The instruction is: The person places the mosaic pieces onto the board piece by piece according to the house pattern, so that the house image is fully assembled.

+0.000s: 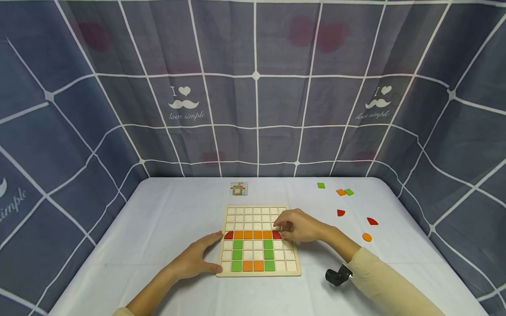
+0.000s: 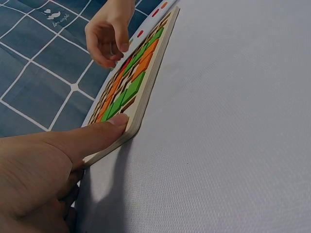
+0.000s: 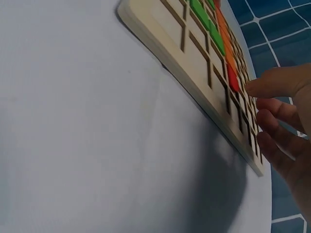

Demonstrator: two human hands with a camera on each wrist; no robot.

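A wooden grid board (image 1: 290,266) lies on the white table with coloured tiles in its cells. One row has orange tiles (image 1: 247,235) between a left red quarter-round tile (image 1: 229,235) and a right one (image 1: 276,235). Below are two columns of green tiles (image 1: 237,254) with orange tiles between them at the bottom. My left hand (image 1: 193,260) rests against the board's left side, thumb (image 2: 116,121) pressing its near left corner, fingertips at the left edge. Over the board's right side, my right hand (image 1: 303,226) has loosely bent fingers (image 3: 277,126) near the right red tile, holding nothing visible.
Behind the board lies a small pattern card (image 1: 239,189). Loose green (image 1: 321,185), orange (image 1: 341,192) and red tiles (image 1: 372,221) are scattered to the right, with an orange disc (image 1: 367,237). A black camera (image 1: 338,275) is on the right wrist. Grid-patterned curtains (image 1: 233,101) surround the table.
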